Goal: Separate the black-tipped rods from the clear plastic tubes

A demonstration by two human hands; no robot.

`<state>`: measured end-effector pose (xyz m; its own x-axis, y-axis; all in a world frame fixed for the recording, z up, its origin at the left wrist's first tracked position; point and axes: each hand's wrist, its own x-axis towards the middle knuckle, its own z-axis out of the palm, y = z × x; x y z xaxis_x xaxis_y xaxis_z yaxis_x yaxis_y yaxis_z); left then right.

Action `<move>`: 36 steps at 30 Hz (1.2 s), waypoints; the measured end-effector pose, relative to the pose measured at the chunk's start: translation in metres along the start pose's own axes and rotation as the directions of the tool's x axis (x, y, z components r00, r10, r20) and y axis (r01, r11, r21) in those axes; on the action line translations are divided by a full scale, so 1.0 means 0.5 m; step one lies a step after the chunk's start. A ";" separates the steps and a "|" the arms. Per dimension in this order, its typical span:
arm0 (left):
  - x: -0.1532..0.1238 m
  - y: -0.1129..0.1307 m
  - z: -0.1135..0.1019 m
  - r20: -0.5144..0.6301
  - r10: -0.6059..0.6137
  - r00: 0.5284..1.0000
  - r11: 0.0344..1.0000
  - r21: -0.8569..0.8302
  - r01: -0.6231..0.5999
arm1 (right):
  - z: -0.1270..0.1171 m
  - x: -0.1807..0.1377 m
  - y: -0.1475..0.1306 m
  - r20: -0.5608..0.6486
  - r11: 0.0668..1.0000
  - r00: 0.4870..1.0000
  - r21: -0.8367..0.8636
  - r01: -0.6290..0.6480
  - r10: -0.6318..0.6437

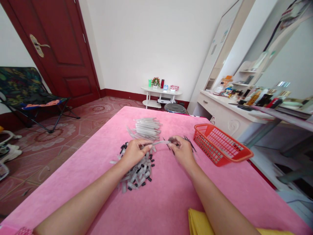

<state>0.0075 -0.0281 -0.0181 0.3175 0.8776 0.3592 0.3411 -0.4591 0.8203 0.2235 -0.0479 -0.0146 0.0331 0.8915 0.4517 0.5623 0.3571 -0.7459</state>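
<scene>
My left hand (pixel 134 152) and my right hand (pixel 181 150) meet over the pink table (pixel 161 199), both pinched on one thin translucent tube (pixel 160 143) held level between them. Under my left hand lies a heap of small clear and black caps (pixel 139 173). Behind the hands sits a pile of several clear tubes (pixel 147 128). Thin dark refills (pixel 189 142) lie beside my right hand.
An empty red plastic basket (pixel 221 148) stands to the right of my right hand. A yellow cloth (pixel 202 222) lies at the near edge. A dresser with bottles (pixel 244 101) is at the right, a folding chair (pixel 26 94) and red door (pixel 61 49) at the left.
</scene>
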 end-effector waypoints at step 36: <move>-0.004 0.031 -0.021 0.344 -0.300 0.890 0.887 -0.244 0.393 | -0.040 -0.001 -0.061 0.182 0.942 0.940 -0.117 0.313 -0.290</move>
<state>0.0025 -0.0356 -0.0016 0.4850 0.8709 -0.0794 0.2114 -0.0287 0.9770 0.2231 -0.0646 0.0178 -0.2825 0.7850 0.5514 0.6366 0.5834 -0.5044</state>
